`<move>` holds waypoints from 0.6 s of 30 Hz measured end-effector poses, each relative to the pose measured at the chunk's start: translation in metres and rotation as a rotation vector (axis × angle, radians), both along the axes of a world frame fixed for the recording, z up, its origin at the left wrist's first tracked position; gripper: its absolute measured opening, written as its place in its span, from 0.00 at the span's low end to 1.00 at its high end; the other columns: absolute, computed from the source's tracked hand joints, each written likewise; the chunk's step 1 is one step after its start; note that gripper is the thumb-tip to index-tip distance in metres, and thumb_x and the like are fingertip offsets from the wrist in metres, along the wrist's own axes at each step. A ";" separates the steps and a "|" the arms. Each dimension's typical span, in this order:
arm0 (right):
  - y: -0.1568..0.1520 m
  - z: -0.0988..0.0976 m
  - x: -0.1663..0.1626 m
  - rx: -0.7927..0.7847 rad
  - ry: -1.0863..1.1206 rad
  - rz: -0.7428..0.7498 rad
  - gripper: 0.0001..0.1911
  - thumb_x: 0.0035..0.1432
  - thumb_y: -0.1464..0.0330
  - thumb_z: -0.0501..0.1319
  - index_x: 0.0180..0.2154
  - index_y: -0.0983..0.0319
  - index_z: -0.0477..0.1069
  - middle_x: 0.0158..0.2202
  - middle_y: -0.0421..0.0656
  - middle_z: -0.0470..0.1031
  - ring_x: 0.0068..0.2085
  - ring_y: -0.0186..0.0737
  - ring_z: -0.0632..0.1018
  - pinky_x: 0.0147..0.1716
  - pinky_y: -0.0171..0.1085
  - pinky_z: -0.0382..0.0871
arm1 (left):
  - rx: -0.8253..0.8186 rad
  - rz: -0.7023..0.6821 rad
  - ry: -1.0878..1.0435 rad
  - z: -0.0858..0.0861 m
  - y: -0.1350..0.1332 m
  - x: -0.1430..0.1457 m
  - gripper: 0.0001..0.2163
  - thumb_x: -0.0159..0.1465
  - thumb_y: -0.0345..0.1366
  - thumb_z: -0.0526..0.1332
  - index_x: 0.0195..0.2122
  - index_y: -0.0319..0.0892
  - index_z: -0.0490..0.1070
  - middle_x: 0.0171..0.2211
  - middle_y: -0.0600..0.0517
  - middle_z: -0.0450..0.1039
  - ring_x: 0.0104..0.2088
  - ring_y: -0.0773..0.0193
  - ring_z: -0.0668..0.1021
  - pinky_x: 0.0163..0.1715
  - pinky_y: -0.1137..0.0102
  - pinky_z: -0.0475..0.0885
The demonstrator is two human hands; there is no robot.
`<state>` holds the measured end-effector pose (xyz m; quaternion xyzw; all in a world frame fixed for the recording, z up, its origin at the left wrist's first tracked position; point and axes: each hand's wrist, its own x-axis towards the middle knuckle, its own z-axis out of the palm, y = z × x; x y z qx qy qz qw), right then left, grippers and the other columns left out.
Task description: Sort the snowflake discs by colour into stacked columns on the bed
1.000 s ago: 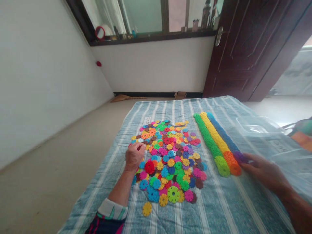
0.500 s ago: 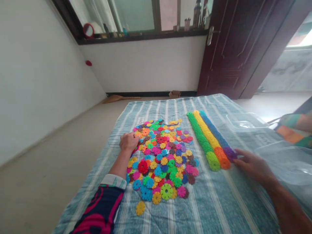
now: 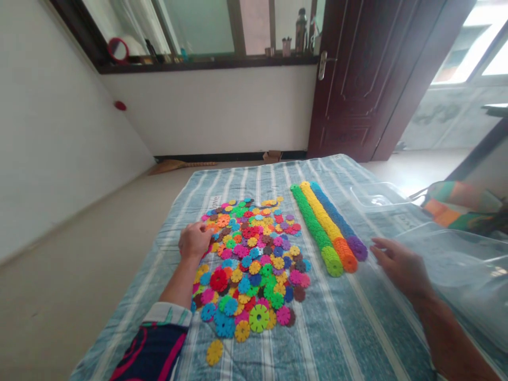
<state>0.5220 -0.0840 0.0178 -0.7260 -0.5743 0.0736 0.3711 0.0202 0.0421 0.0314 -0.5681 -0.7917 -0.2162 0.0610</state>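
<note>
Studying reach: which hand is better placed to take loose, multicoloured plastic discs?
Likely the left hand, by the loose discs; the right hand is farther, near the purple end of a blue disc row.

Three disc rows (image 3: 326, 225), two clear containers (image 3: 452, 264)

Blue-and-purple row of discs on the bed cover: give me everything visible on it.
The blue-and-purple row is a long, straight run of thin, plastic-looking discs, closely stacked. It is mostly blue, lighter at the far end; the purple end faces the camera, its rim notched. It lies slantwise on the striped cloth, alongside the yellow-and-orange row; whether they touch throughout is unclear. The right hand is close by, apart from it.
</note>
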 end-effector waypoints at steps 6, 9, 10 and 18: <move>-0.005 0.006 -0.017 0.112 -0.071 0.124 0.18 0.57 0.56 0.54 0.35 0.59 0.77 0.31 0.43 0.79 0.29 0.40 0.78 0.32 0.38 0.69 | 0.115 -0.106 -0.283 0.008 -0.018 0.004 0.12 0.52 0.44 0.57 0.24 0.41 0.74 0.23 0.51 0.75 0.27 0.60 0.75 0.29 0.70 0.67; -0.008 0.008 -0.036 0.181 -0.051 0.224 0.16 0.60 0.57 0.55 0.35 0.58 0.77 0.34 0.43 0.79 0.33 0.41 0.79 0.33 0.36 0.70 | 0.118 -0.211 -0.442 0.016 -0.039 0.026 0.12 0.52 0.44 0.58 0.24 0.41 0.73 0.21 0.53 0.72 0.25 0.63 0.74 0.28 0.71 0.67; -0.009 0.009 -0.046 0.209 -0.031 0.276 0.15 0.61 0.58 0.56 0.35 0.58 0.77 0.35 0.44 0.79 0.33 0.40 0.79 0.33 0.36 0.71 | 0.110 -0.272 -0.482 0.019 -0.047 0.036 0.12 0.53 0.44 0.58 0.24 0.41 0.73 0.22 0.54 0.72 0.25 0.64 0.73 0.28 0.72 0.67; -0.025 0.011 -0.142 0.098 0.234 0.680 0.13 0.62 0.62 0.58 0.46 0.60 0.73 0.29 0.42 0.78 0.23 0.35 0.75 0.24 0.33 0.70 | -0.135 -0.784 -0.543 0.036 -0.107 0.133 0.08 0.57 0.33 0.59 0.22 0.40 0.73 0.23 0.54 0.73 0.27 0.67 0.72 0.30 0.73 0.66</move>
